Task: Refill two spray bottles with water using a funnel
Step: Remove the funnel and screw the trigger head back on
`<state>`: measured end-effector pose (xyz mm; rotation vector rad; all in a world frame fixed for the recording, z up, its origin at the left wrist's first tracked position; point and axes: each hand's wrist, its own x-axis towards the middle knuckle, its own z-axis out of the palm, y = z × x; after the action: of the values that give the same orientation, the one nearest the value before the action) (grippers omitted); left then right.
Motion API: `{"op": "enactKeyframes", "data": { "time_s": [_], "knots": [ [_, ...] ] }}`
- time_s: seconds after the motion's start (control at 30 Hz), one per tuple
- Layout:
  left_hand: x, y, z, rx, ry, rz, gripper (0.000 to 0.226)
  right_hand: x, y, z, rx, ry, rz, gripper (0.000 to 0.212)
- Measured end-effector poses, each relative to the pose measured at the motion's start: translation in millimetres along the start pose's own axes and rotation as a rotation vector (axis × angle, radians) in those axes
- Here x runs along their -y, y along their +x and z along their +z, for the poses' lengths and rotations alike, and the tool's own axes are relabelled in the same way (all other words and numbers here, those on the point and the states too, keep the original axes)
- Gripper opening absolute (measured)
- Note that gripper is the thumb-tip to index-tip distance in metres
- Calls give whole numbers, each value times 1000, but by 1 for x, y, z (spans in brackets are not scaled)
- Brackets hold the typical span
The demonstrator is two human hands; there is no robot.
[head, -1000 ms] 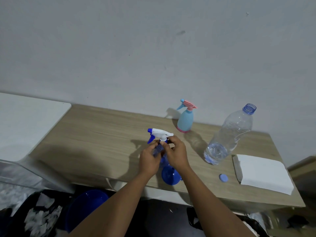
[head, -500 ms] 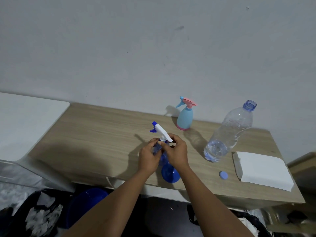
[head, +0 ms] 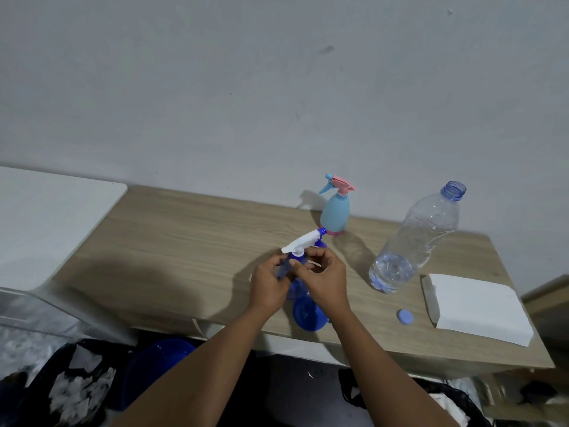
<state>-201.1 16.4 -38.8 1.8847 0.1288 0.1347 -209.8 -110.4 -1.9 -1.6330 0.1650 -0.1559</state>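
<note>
Left hand (head: 269,283) wraps the translucent blue spray bottle (head: 294,280) at table (head: 184,257) centre. Right hand (head: 323,280) fingers pinch the collar under the white trigger head w/ blue nozzle (head: 303,243). Vs 0.5 s ago: nozzle has swung from approx 10 o'clock to 2 o'clock. Blue plastic funnel (head: 308,315) lies at 6 o'clock of bottle.

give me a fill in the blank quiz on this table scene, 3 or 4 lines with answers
1. Both hands, left hand and right hand, hold the blue spray bottle, whose trigger head is ____ in colour.
2. The water bottle has no cap; its cap lies on the ____.
3. The light blue spray bottle has a ____ trigger head.
4. The blue funnel lies nearest the table's ____ edge.

Answers: white; table; pink; front
</note>
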Motion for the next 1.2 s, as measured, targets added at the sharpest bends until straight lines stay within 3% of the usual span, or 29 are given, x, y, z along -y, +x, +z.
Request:
{"op": "enactKeyframes", "data": {
  "time_s": [0.13, 0.2, 0.3, 0.4, 0.47, 0.53, 0.63, 0.73, 0.83, 1.0, 1.1, 1.2],
  "knots": [
    [0, 1, 0, 28, 5, 0, 31, 2, 1, 7, 35, -118, -92, 28],
    [0, 1, 1, 12, 7, -12, 26, 2, 4, 11, -17, -135, -63, 17],
    [1, 2, 1, 12, 10, -17, 26, 2, 1, 12, -78, -76, 5, 28],
    [-1, 1, -2, 45, -9, -13, 39, -2, 1, 9, 3, -102, -53, 30],
    [-4, 1, -2, 41, -29, -15, 33, -3, 2, 8, 22, -162, -86, 23],
    [-7, 1, -2, 17, -40, -15, 29, -2, 7, 11, -15, -178, -60, 18],
    [-8, 2, -3, 25, -28, -20, 41, 1, 8, 17, -73, -122, 25, 26],
    [-7, 4, -5, 38, -42, -16, 37, -3, 8, 13, -37, -101, 1, 36],
    [-10, 4, -5, 36, -33, -7, 38, -7, 11, 8, 19, -185, -67, 27],
    [-5, 5, -3, 43, -48, -35, 44, 0, 14, 19, -81, -82, 47, 28],
    [-7, 5, -5, 66, -69, -13, 36, -4, 11, 11, -20, -81, 4, 39],
    [-8, 4, -5, 63, -75, -19, 41, -8, 12, 7, 24, -166, -67, 29]
  ]
}}
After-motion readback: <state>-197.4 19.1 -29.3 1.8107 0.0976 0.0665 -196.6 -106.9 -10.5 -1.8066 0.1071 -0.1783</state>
